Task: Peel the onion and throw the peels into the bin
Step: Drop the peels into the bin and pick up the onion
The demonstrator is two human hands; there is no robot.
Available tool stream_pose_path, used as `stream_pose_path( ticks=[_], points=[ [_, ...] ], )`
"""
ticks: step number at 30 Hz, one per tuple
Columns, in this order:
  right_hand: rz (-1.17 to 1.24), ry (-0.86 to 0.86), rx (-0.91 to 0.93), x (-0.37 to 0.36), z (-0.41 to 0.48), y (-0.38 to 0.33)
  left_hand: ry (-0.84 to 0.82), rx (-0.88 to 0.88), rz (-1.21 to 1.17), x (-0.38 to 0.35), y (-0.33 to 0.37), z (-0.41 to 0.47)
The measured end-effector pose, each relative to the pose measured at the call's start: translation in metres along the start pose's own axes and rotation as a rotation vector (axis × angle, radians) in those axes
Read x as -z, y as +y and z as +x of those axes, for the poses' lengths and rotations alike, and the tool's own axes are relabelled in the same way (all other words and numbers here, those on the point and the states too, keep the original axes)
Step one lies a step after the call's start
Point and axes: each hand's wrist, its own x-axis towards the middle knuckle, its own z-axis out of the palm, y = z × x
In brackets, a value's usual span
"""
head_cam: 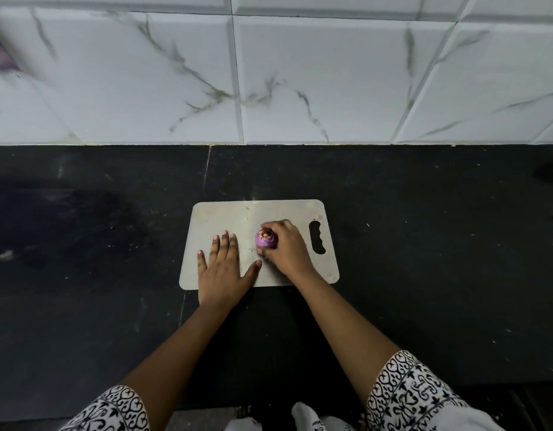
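Onion (265, 241) looks peeled, we judge; our right hand (286, 247) fingers clamped round it, left hand (223, 269) fingers straight, flat, just beside; bin unseen.

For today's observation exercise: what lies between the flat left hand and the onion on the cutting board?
Only bare cutting board separates left hand and onion; head view.

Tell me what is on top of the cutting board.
A purple onion, gripped by the right hand, and the flat left hand. That hand hides the onion's right side.
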Motion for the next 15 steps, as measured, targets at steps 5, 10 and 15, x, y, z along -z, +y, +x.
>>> stream_pose_path(
  ticks=[5, 10, 15],
  points=[
    [-0.034, -0.082, -0.013, 0.002, 0.001, 0.001, 0.023, -0.007, -0.013, -0.003, -0.001, 0.001],
    [-0.047, -0.034, -0.014, -0.001, 0.0, 0.001, 0.026, -0.008, -0.008, -0.003, -0.002, 0.002],
    [-0.049, 0.035, -0.006, -0.01, -0.003, -0.002, 0.037, -0.006, -0.018, -0.003, -0.002, 0.002]
  ],
)
